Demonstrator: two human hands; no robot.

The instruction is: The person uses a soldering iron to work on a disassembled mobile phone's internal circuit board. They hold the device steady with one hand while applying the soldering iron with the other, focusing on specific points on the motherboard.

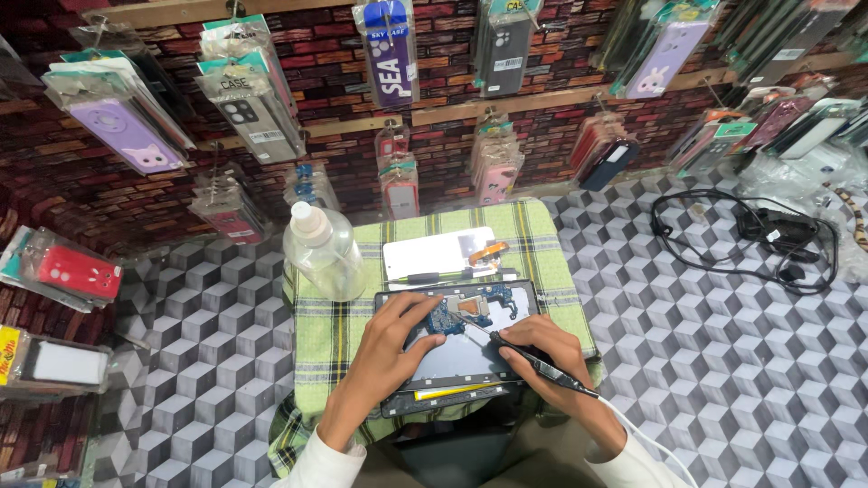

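**Mia:** What is in the middle?

**Sam:** An open phone (466, 348). It lies flat on a green checked cloth (330, 334), near the person. Its back is off, so you can see the blue board (470, 314) at the far end.

**Mia:** What are the hands doing?

**Sam:** The left hand (393, 348) rests on the phone, fingers pressing by the blue board. It is not wrapped around anything. The right hand (542, 352) has its grip closed on a thin black tool (533, 360) with a white cord. The tip touches the board.

**Mia:** How far along is the work?

**Sam:** I think it is in the middle. The phone is already open, and the white back cover (434, 253) lies just past it, with a small screwdriver (438, 276) between them. The board is not out yet and the phone is not closed up.

**Mia:** What else is there?

**Sam:** A clear bottle (321, 253) stands at the far left of the cloth. A black cable (750, 239) lies far right on the cube-patterned worktop (723, 361). Phone cases (253, 99) hang on the brick wall behind.
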